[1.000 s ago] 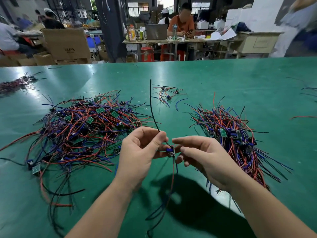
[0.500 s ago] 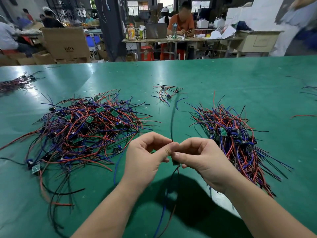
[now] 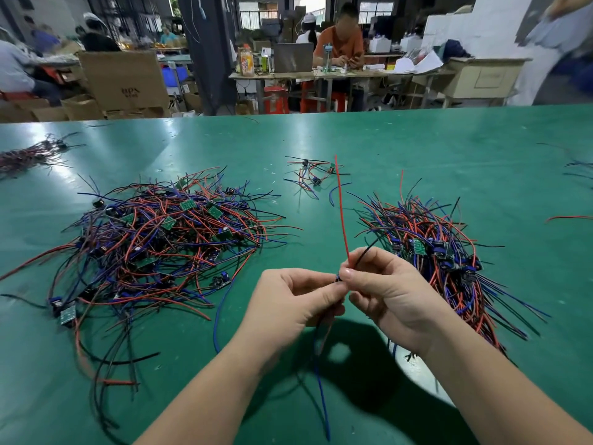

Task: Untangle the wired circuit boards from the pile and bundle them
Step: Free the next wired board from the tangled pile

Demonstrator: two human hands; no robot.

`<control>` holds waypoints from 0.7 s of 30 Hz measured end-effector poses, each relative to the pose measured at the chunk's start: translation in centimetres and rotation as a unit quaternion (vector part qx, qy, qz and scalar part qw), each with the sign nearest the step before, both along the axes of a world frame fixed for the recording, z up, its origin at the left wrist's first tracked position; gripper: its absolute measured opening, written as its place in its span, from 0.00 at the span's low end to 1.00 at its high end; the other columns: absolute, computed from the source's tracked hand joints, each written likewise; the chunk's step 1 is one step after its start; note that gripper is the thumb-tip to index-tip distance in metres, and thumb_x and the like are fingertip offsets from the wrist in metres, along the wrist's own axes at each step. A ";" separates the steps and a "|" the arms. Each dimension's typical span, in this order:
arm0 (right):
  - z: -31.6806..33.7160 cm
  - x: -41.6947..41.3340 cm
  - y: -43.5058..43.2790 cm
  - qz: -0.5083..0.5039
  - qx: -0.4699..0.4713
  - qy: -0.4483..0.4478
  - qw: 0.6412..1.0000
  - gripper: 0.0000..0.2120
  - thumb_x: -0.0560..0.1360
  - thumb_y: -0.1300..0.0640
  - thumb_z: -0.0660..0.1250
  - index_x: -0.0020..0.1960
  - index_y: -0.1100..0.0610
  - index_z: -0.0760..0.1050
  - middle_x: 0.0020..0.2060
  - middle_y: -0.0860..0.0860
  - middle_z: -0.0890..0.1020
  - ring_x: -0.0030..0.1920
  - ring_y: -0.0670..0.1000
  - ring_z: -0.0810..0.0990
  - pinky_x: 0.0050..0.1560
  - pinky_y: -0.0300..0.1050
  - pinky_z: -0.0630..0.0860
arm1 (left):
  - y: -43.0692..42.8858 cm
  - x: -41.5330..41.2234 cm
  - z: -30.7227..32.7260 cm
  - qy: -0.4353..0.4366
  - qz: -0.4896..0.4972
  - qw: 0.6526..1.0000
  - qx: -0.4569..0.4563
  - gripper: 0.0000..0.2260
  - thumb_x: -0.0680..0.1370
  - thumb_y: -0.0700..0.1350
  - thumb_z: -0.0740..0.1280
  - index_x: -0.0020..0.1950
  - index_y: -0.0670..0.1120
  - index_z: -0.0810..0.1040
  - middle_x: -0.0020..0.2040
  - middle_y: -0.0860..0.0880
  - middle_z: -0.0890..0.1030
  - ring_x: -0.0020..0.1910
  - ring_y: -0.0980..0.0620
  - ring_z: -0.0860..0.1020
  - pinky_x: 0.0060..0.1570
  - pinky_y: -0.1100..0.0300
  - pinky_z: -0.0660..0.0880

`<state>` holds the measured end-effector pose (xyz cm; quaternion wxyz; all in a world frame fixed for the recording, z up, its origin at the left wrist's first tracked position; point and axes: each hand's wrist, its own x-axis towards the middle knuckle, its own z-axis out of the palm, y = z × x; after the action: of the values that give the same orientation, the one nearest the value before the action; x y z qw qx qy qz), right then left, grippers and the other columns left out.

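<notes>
A tangled pile of wired circuit boards (image 3: 160, 239), red, blue and black wires with small green boards, lies left of centre on the green table (image 3: 385, 149). A straighter bundle of wired boards (image 3: 442, 252) lies to the right. My left hand (image 3: 295, 303) and my right hand (image 3: 391, 290) meet above the table's near middle, both pinching one small wired board (image 3: 337, 278), mostly hidden between the fingertips. Its red wire (image 3: 341, 213) stands upward from my right fingers, a short black wire sticks out beside it, and a blue wire (image 3: 321, 390) hangs down below my left hand.
A few loose wired boards (image 3: 313, 175) lie farther back at centre. Another bundle (image 3: 29, 154) sits at the far left, stray wires (image 3: 577, 168) at the right edge. Beyond the table, people sit at a workbench (image 3: 321, 75) and cardboard boxes (image 3: 125, 78) stand.
The black wire that stood upward a second ago has come down; a red wire now stands up from my right fingers. My hands have closed together on the small board.
</notes>
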<state>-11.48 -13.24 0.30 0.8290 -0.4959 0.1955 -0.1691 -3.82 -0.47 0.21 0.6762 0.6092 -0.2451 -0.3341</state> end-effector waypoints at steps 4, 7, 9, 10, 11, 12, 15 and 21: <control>-0.3 0.0 -0.3 -0.006 -0.010 0.004 1.000 0.09 0.55 0.65 0.73 0.34 0.55 0.84 0.30 0.49 0.81 0.31 0.43 0.79 0.31 0.31 0.74 | -0.1 -0.2 0.0 0.015 0.014 1.000 0.003 0.09 0.62 0.45 0.75 0.37 0.41 0.83 0.32 0.43 0.82 0.28 0.52 0.80 0.31 0.63 0.77; -0.2 -0.1 -0.5 0.019 -0.029 0.015 0.999 0.10 0.53 0.61 0.75 0.35 0.55 0.84 0.29 0.50 0.80 0.30 0.44 0.78 0.33 0.31 0.74 | -0.1 -0.3 -0.1 0.049 -0.004 0.999 0.000 0.09 0.60 0.46 0.76 0.35 0.42 0.84 0.33 0.43 0.82 0.30 0.50 0.80 0.30 0.62 0.77; -0.2 -0.2 -0.7 0.011 -0.056 0.020 0.998 0.10 0.50 0.58 0.76 0.32 0.54 0.83 0.28 0.50 0.80 0.30 0.45 0.77 0.33 0.32 0.75 | -0.2 -0.3 -0.3 0.090 -0.010 0.996 -0.015 0.10 0.59 0.46 0.76 0.36 0.42 0.85 0.35 0.43 0.83 0.31 0.51 0.81 0.31 0.63 0.77; -0.1 -0.3 -0.8 0.005 -0.074 0.020 0.997 0.10 0.50 0.58 0.76 0.31 0.54 0.83 0.27 0.50 0.81 0.29 0.45 0.77 0.32 0.33 0.75 | -0.2 -0.3 -0.3 0.098 -0.011 0.995 -0.014 0.11 0.60 0.46 0.75 0.37 0.41 0.85 0.35 0.43 0.83 0.31 0.51 0.81 0.31 0.64 0.77; -0.1 -0.3 -0.8 0.000 -0.096 0.020 0.995 0.09 0.51 0.58 0.76 0.31 0.54 0.83 0.27 0.51 0.81 0.28 0.46 0.76 0.31 0.33 0.75 | -0.3 -0.3 -0.4 0.100 -0.013 0.995 -0.011 0.12 0.61 0.47 0.74 0.39 0.41 0.84 0.35 0.43 0.83 0.32 0.52 0.82 0.31 0.64 0.77; 0.0 -0.3 -0.9 -0.005 -0.121 0.020 0.992 0.08 0.51 0.58 0.76 0.31 0.55 0.83 0.27 0.52 0.81 0.27 0.46 0.76 0.31 0.34 0.75 | -0.3 -0.3 -0.4 0.101 -0.017 0.995 -0.008 0.12 0.61 0.47 0.74 0.40 0.41 0.83 0.35 0.44 0.83 0.32 0.52 0.82 0.30 0.64 0.77; 0.4 -0.6 -1.2 -0.020 -0.178 0.036 0.983 0.07 0.54 0.57 0.75 0.32 0.57 0.83 0.27 0.55 0.81 0.27 0.48 0.77 0.29 0.35 0.74 | -0.1 -0.1 -0.1 0.105 -0.047 0.993 0.009 0.14 0.63 0.46 0.73 0.44 0.40 0.80 0.35 0.45 0.82 0.32 0.53 0.81 0.31 0.64 0.77; 1.5 -0.9 -3.7 -0.170 -0.070 -0.002 0.983 0.02 0.59 0.61 0.71 0.28 0.57 0.80 0.25 0.50 0.80 0.25 0.44 0.77 0.27 0.32 0.73 | 0.6 0.0 0.6 0.074 -0.160 0.984 0.038 0.13 0.63 0.46 0.74 0.43 0.42 0.78 0.36 0.46 0.83 0.31 0.53 0.81 0.34 0.63 0.78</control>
<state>-12.34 -16.91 1.82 0.7516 -0.5121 0.2627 -0.3222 -3.82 0.10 0.84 0.6062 0.5610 -0.2759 -0.4915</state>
